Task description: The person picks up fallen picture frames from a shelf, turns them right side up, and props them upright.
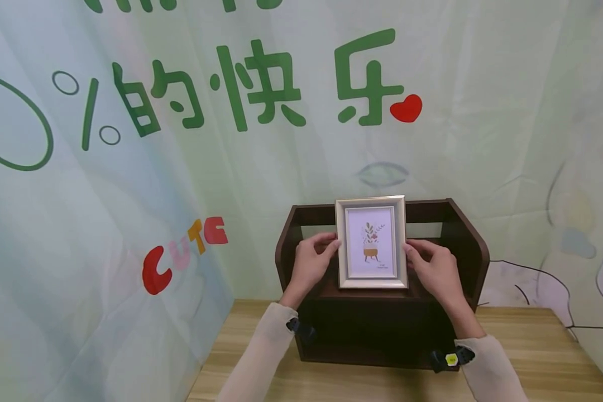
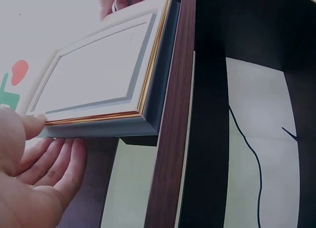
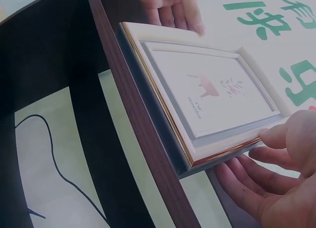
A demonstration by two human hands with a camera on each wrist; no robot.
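A picture frame (image 1: 341,245) with a pale gold border and a potted-plant print stands upright on the upper shelf of a dark brown wooden rack (image 1: 382,329). My left hand (image 1: 315,259) holds its left side, thumb on the front border and fingers behind the edge. On the opposite side my right hand (image 1: 434,271) pinches the right edge the same way. In the left wrist view the bottom of the picture frame (image 2: 94,117) sits at the shelf's front edge. The right wrist view shows its print (image 3: 207,85) and the thumb of my right hand (image 3: 276,173) on the border.
The rack stands on a light wood-grain table (image 1: 251,335), close to a pale green printed curtain (image 1: 482,139) behind it. Its lower compartment lies below the shelf, and side panels (image 1: 464,240) rise on both sides. Another curtain face (image 1: 105,223) hangs at the left.
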